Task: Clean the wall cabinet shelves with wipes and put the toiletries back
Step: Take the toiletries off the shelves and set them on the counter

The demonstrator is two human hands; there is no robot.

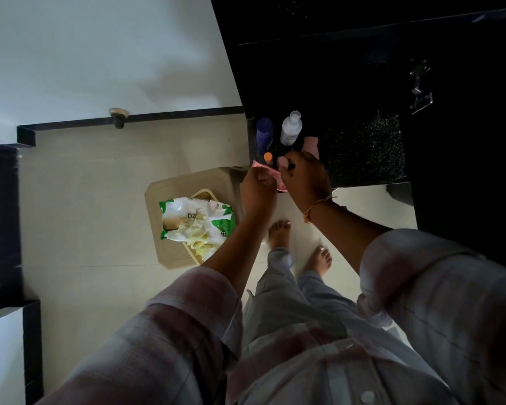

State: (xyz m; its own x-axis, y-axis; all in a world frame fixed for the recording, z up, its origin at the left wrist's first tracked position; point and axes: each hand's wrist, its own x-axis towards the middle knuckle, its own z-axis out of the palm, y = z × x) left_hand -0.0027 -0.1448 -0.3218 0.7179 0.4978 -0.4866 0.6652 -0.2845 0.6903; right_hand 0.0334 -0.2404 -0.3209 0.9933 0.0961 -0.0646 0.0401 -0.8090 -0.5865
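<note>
On the dark speckled counter [362,150] stand a blue bottle [264,133], a clear white bottle [291,128], an orange-capped item [268,157] and a pink item [310,144]. My left hand [259,190] and my right hand [303,176] meet at the counter's front edge, both pinching a thin pink packet [265,168]. My right fingers also touch a small pale pink thing [282,162]. A green and white wipes pack [196,219] with crumpled used wipes [200,238] lies on a beige bin lid [170,200] on the floor.
Cream floor tiles [100,200] spread to the left, edged by a black skirting and white wall [85,54]. A metal door stop [119,116] sits at the skirting. Dark cabinet parts with a metal hinge [420,86] rise at the right. My bare feet [298,244] stand below the counter.
</note>
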